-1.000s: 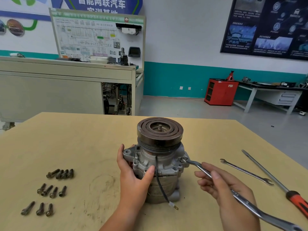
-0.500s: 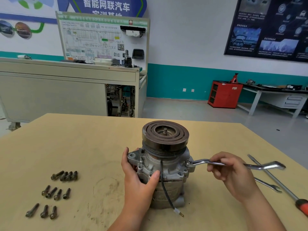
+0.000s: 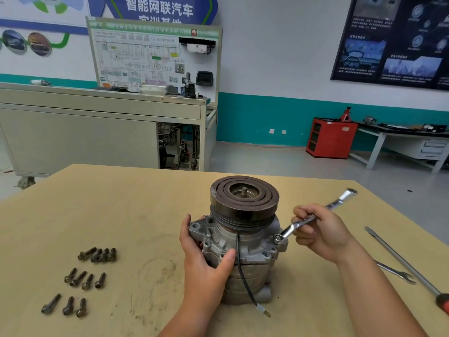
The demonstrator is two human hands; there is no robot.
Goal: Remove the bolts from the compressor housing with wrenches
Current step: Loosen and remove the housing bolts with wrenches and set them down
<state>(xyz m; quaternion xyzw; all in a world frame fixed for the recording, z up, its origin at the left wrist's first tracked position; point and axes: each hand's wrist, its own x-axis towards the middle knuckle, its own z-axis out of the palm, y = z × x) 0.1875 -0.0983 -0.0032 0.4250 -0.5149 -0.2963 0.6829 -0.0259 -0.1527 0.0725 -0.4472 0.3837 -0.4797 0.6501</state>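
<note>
Glossy metal wrench (image 3: 313,218), dull cast housing (image 3: 252,249) (matt wooden table (image 3: 121,215))

Left grip (image 3: 204,263) clasping, right grip (image 3: 323,233) pinching

Bare table (image 3: 145,210) left of compressor (image 3: 243,239); loose bolts (image 3: 82,279) crowd the near-left corner

A pale grey-white wall (image 3: 279,57) with a teal band (image 3: 255,117) along its foot rises behind a grey concrete floor (image 3: 279,161). At the left, a beige metal training cabinet (image 3: 85,139) on castors carries an upright white wiring-diagram board (image 3: 145,59), and its open bay (image 3: 178,147) shows cables. A blue banner with white Chinese characters (image 3: 158,8) hangs above. At the right, a dark poster (image 3: 393,40) hangs over a small red metal cabinet (image 3: 330,138) and a grey-white worktable with drawers (image 3: 432,147). The tan wooden bench (image 3: 109,215) fills the foreground
</note>
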